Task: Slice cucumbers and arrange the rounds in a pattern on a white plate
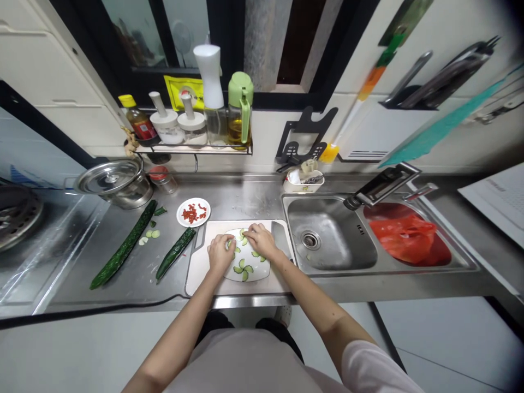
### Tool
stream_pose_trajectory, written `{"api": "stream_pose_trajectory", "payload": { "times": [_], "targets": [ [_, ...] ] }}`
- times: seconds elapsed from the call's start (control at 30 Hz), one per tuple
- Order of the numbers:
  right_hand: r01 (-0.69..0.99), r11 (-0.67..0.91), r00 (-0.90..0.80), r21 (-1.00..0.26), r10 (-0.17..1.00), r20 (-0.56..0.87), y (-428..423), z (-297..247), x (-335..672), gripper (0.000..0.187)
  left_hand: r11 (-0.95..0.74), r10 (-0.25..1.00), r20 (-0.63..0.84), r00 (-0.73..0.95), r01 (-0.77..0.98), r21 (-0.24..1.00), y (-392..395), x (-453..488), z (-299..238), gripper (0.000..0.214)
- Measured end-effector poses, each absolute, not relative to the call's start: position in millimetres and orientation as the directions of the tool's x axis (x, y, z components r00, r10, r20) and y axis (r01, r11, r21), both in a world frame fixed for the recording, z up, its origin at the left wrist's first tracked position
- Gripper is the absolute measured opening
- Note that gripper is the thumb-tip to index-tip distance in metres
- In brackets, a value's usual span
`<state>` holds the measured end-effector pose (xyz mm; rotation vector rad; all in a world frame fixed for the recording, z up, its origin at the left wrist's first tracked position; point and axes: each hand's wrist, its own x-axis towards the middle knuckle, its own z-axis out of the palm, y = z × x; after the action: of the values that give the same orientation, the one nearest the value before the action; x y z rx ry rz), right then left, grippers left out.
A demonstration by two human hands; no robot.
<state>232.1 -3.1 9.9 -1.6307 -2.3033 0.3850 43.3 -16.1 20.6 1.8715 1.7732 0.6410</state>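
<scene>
A white plate [254, 268] lies on the cutting board [198, 273]. Thin green-edged cucumber slices [244, 269] are laid on it in pinwheel clusters. My left hand [221, 254] is over the plate's upper left, fingers curled together near a cucumber slice; whatever they pinch is hidden. From the upper right, my right hand [261, 241] reaches in with its fingertips closed on a cucumber slice at the plate's top. Left of the board lie a cut cucumber [175, 254] and a longer whole-looking cucumber [125, 245].
A small white dish [194, 200] holds red bits. Cucumber scraps [155, 233] lie between the cucumbers. A lidded steel pot [118, 183] stands at the back left. To the right is a sink [331, 237], with a red plastic bag [405, 237] in its second basin. Bottles stand on a shelf [196, 149].
</scene>
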Motion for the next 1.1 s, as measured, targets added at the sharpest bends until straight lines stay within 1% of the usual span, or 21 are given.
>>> {"api": "stream_pose_trajectory", "payload": {
  "times": [0.13, 0.27, 0.37, 0.47, 0.6, 0.73, 0.87, 1.03, 1.1],
  "targets": [
    [0.849, 0.319, -0.31, -0.422, 0.946, 0.093, -3.0, 9.0, 230.5, 0.026, 0.013, 0.997, -0.069, 0.036, 0.8, 0.599, -13.2, 49.5, 25.1, 0.02],
    [0.876, 0.211, -0.196, -0.434, 0.977, 0.08, 1.2, 11.3, 224.5, 0.023, 0.038, 0.994, -0.106, 0.024, 0.837, 0.545, -10.5, 56.5, 26.1, 0.021],
    [0.889, 0.195, -0.185, -0.413, 0.981, 0.064, 5.9, 14.1, 216.5, 0.022, 0.044, 0.991, -0.131, 0.024, 0.869, 0.494, -8.9, 60.7, 25.5, 0.02],
    [0.912, 0.185, -0.185, -0.366, 0.982, 0.034, 9.9, 15.3, 208.2, 0.021, 0.053, 0.987, -0.158, 0.024, 0.884, 0.464, -8.3, 62.2, 25.8, 0.021],
    [0.935, 0.163, -0.17, -0.315, 0.985, 0.007, 13.0, 13.7, 201.5, 0.019, 0.054, 0.986, -0.166, 0.025, 0.888, 0.456, -8.1, 60.6, 27.0, 0.022],
    [0.937, 0.158, -0.165, -0.312, 0.986, 0.004, 15.0, 11.0, 199.4, 0.018, 0.051, 0.988, -0.155, 0.023, 0.888, 0.457, -8.1, 58.6, 26.8, 0.022],
    [0.924, 0.166, -0.167, -0.346, 0.986, 0.028, 16.2, 10.9, 200.8, 0.019, 0.046, 0.99, -0.141, 0.022, 0.883, 0.467, -8.7, 57.5, 25.0, 0.021],
    [0.88, 0.131, -0.113, -0.457, 0.991, 0.065, 15.5, 16.9, 212.6, 0.016, 0.041, 0.991, -0.129, 0.023, 0.879, 0.476, -7.2, 57.5, 22.5, 0.021],
    [0.869, 0.129, -0.116, -0.478, 0.992, 0.058, 14.3, 19.7, 218.2, 0.015, 0.04, 0.992, -0.127, 0.024, 0.878, 0.477, -5.7, 58.4, 21.8, 0.02]
  ]
}}
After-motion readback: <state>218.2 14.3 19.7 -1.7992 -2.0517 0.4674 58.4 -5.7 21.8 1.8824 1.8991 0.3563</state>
